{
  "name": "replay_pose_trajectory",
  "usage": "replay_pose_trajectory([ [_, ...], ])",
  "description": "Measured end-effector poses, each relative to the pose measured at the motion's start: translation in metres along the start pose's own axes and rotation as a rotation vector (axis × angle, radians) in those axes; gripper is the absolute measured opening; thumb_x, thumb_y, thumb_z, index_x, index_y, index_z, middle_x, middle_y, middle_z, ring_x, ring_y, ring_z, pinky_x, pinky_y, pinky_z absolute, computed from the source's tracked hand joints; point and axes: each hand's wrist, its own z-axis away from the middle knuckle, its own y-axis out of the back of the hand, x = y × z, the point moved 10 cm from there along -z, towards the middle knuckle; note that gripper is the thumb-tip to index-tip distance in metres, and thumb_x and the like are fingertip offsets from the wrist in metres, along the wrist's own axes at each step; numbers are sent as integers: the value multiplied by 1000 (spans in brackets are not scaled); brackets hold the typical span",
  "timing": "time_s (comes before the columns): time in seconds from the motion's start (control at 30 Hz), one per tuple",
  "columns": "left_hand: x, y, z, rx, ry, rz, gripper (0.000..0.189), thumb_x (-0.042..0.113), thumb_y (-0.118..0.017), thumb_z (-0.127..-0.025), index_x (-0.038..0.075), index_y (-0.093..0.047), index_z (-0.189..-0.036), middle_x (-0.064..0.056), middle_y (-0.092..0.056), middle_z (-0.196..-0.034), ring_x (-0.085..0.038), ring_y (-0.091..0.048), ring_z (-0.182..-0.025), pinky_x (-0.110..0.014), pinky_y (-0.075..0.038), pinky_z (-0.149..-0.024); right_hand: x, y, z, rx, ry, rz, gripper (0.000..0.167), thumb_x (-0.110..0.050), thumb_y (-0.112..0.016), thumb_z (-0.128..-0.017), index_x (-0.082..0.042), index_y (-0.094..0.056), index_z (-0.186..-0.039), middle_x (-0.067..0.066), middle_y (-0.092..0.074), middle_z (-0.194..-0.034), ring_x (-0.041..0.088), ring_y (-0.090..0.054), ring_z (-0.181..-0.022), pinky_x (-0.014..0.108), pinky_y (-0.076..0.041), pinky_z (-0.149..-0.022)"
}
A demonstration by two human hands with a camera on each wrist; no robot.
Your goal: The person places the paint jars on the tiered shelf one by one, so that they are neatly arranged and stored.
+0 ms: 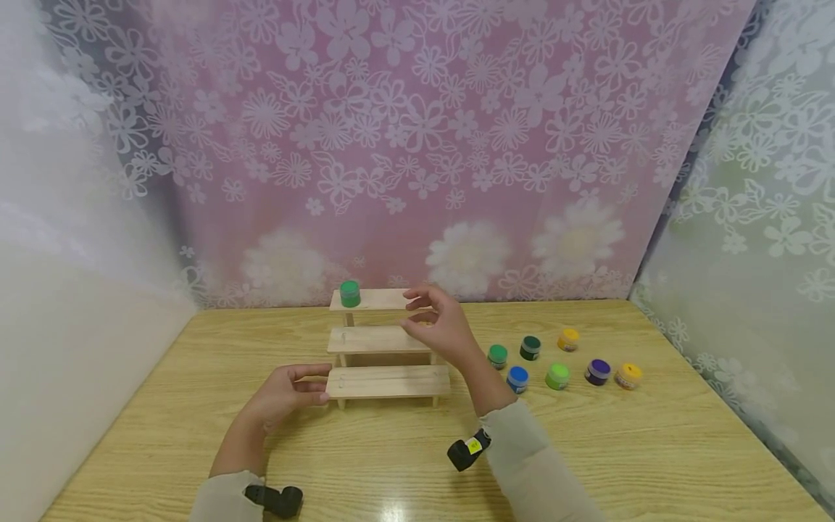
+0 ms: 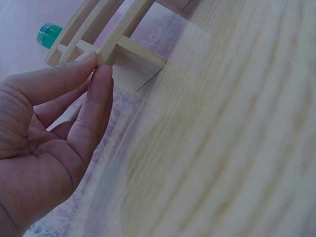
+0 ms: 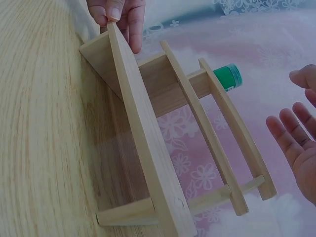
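Note:
A small wooden three-step display stand [image 1: 388,382] stands on the table, with a green paint pot [image 1: 349,294] on the left of its top step. At the stand's left side, my left hand [image 1: 283,397] pinches the end of the lowest step between thumb and fingers; the left wrist view shows the thumb and fingertips [image 2: 101,74] right at the wood. My right hand [image 1: 442,328] hovers by the right end of the upper steps, fingers apart and nothing between them. In the right wrist view the right hand's fingers [image 3: 286,136] are spread, away from the steps.
Right of the stand, several paint pots sit on the table [image 1: 391,457]: green [image 1: 498,356], dark green [image 1: 530,348], blue [image 1: 517,379], light green [image 1: 557,376], purple [image 1: 597,372] and two yellow-orange, one behind [image 1: 568,340]. A flowered pink curtain [image 1: 391,145] hangs behind.

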Motion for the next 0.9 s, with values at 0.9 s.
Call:
replay_pose_trajectory([
  [0.9,1,0,0,9,-4,-10,61,5,-75,-85,-8,-49,-138,-23,-59,-126,-25,-63,-105,-36,-56,-85,3,32,37,27,-5,13,41,10,-70,-85,5,-57,-123,21,-54,-122,44,-53,-110,42,-54,-87],
])
